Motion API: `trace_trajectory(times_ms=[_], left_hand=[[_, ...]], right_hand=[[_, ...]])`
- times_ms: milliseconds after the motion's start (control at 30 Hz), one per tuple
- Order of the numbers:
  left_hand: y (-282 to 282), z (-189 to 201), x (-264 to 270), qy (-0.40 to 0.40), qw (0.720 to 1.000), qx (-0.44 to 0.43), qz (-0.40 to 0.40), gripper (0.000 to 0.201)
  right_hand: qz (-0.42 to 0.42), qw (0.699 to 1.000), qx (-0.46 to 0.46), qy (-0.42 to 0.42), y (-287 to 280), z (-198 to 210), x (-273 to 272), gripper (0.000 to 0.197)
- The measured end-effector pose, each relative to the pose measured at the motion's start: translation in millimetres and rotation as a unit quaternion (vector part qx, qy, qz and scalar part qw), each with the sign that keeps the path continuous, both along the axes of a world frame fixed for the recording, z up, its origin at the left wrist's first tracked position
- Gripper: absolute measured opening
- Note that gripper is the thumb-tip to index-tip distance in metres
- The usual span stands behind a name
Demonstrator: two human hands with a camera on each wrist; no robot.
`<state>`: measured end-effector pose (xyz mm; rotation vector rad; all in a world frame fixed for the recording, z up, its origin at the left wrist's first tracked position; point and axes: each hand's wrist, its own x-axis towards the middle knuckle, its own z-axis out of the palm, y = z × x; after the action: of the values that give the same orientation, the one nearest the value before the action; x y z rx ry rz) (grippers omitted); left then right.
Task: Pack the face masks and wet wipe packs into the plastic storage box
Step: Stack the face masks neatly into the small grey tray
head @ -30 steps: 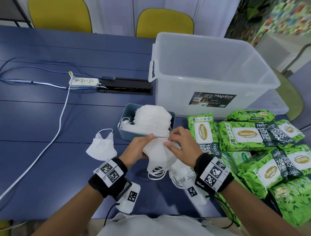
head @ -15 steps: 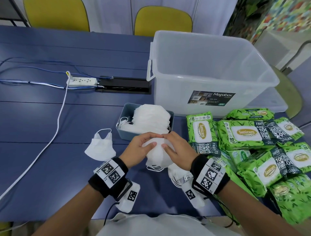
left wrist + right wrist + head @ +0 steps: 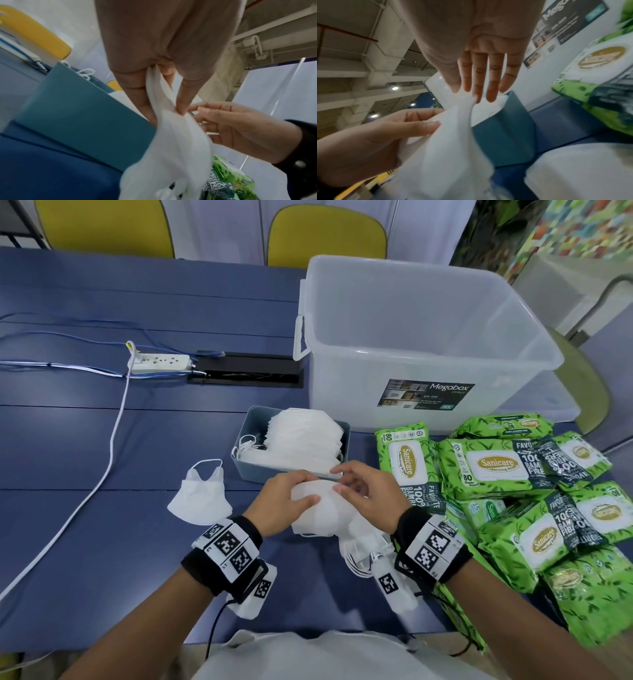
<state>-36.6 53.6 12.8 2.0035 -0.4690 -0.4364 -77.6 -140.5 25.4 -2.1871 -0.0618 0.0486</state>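
My left hand (image 3: 301, 487) pinches a bunch of white face masks (image 3: 322, 515) just in front of a blue-grey tray (image 3: 250, 463) that holds a stack of more masks (image 3: 305, 436). In the left wrist view my left hand (image 3: 164, 105) has thumb and fingers clamped on the masks (image 3: 171, 148). My right hand (image 3: 346, 481) hovers at the bunch's top edge, and its fingers (image 3: 476, 83) are straight, with their tips touching the masks (image 3: 450, 148). A loose mask (image 3: 200, 498) lies to the left. Green wet wipe packs (image 3: 496, 463) are piled on the right. The clear plastic storage box (image 3: 428, 364) stands open behind them.
A white power strip (image 3: 159, 362), its cable (image 3: 113, 446) and a black socket hatch (image 3: 246, 371) lie on the blue table at left. Two yellow chairs (image 3: 102, 224) stand beyond the far edge. More masks (image 3: 359, 546) lie under my right wrist.
Both hands gathered the mask bunch and shifted slightly toward the tray. My right hand's fingers straightened and lifted off the bunch, while the left kept hold.
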Motion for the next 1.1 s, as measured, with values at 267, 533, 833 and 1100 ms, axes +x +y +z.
trace_trajectory(times_ms=[267,533,833,1100], left_hand=[[27,-7,5,0.088,0.992,-0.013,0.09,0.044],[45,-6,4,0.081,0.986,-0.044,0.136,0.051],[48,-11,1,0.056,0.99,-0.04,0.127,0.052],[41,-13,5,-0.009,0.997,0.043,0.058,0.037]], right_hand=[[-0.007,0.96,-0.226,0.164,-31,-45,-2,0.036],[0.081,0.912,-0.346,0.206,-11,-73,15,0.06],[0.055,0.934,-0.3,0.188,-11,-72,10,0.031],[0.013,0.993,-0.032,0.111,-20,-28,-15,0.042]])
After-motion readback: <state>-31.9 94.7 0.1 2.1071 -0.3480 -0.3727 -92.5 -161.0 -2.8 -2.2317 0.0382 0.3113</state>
